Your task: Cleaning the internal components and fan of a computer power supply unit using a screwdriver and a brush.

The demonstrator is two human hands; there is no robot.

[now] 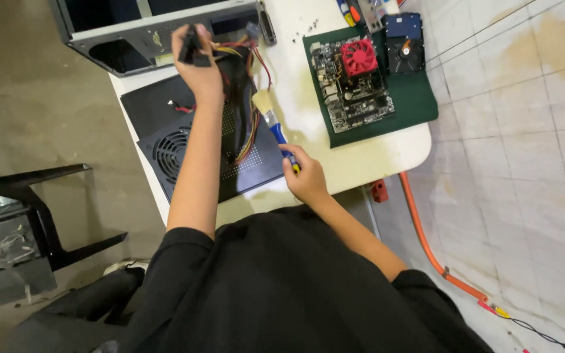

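Motherboard (354, 82) on mat (413, 104) — right of power supply (230, 150).

Matt black perforated sheet metal is seen on the power supply casing (230, 153). Glossy plastic-sheathed wires (246, 78), red, yellow and black, are noted. The paintbrush (276, 127) is made of pale soft bristles and a shiny blue plastic handle. A dull green mat (420, 98) is laid on the smooth cream table (374, 160). The computer case (158, 29) is bare grey metal.

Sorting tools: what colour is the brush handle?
Blue, with a yellow end, on the brush in the head view.
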